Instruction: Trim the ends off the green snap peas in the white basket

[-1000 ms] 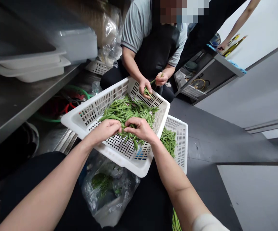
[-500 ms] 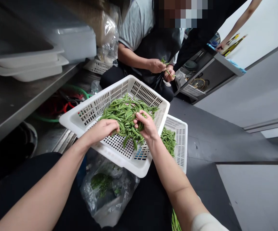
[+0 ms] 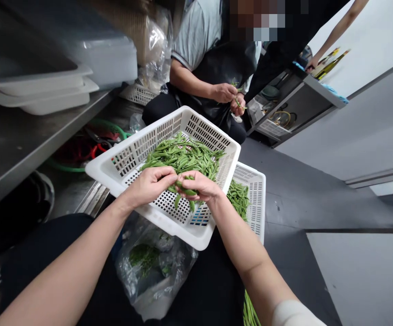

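Observation:
A white slotted plastic basket (image 3: 115, 172) lies tilted in front of me, with a heap of green pea pods (image 3: 183, 156) in it. Above the heap's near side my two hands meet. My right hand (image 3: 199, 186) is curled around several pea pods (image 3: 188, 191), which show between thumb and fingers. Thumb and forefinger of my left hand (image 3: 154, 183) are pinched together at the tip of a pod beside the right fingers. Whatever lies inside the left pinch is mostly hidden.
A second white basket (image 3: 259, 203) with pods stands right of the first. Below hangs a clear plastic bag (image 3: 155, 280) with green scraps. Opposite sits a co-worker (image 3: 213, 68), pods in hand. A metal shelf (image 3: 47, 136) with white tubs (image 3: 57, 90) runs along the left.
My left hand has moved right and my right hand has come down and left, so the two now meet over the basket. The right hand still holds pods.

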`<state>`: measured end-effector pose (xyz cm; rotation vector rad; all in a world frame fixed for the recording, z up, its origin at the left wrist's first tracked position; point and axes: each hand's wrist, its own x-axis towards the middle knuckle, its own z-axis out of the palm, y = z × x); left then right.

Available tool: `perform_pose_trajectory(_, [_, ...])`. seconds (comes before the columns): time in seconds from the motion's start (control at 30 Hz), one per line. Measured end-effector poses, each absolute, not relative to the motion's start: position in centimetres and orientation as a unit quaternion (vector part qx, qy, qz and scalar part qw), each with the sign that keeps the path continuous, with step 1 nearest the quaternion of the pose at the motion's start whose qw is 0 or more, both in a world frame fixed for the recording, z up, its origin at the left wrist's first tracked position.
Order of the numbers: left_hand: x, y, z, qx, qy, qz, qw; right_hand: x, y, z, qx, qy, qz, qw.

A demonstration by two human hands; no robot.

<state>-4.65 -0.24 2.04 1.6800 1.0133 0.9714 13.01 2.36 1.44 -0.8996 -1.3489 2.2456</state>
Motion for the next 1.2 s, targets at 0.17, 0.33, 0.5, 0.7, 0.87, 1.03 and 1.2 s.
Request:
perform_pose_trajectory(0.17, [-4.0, 0.1, 1.6, 0.436, 0.41, 0.526, 0.604, 11.6, 1.6, 2.1, -0.351, -0.476, 0.704, 0.393])
perform_pose_trajectory(0.33, [-5.3, 0.5, 2.4, 0.27, 0.35, 0.562, 0.699, 12.9, 4.1, 2.0, -0.436, -0.419, 0.599, 0.525])
perform_pose_trajectory(0.5, [-6.1, 0.5, 3.0, 0.228, 0.36, 0.521, 0.74, 12.6, 4.8, -0.7, -0.466, -0.793, 0.387, 0.064])
perform_pose_trajectory(0.7, [-6.1, 0.4, 2.9, 0.283, 0.371, 0.499, 0.731, 10.8, 3.9, -3.7, -0.386, -0.879, 0.096, -0.264])
perform_pose_trajectory(0.87, [-6.3, 0.6, 2.4, 0.368, 0.468, 0.466, 0.655, 12.7, 4.8, -0.4, -0.46, -0.86, 0.204, -0.091])
perform_pose_trajectory(1.03, [-5.9, 0.5, 2.0, 0.482, 0.534, 0.371, 0.588, 14.0, 3.8, 2.2, -0.459, -0.789, 0.376, 0.161])
perform_pose_trajectory(1.2, [-5.1, 0.2, 1.8, 0.566, 0.518, 0.312, 0.559, 14.2, 2.7, 2.5, -0.447, -0.781, 0.383, 0.209])
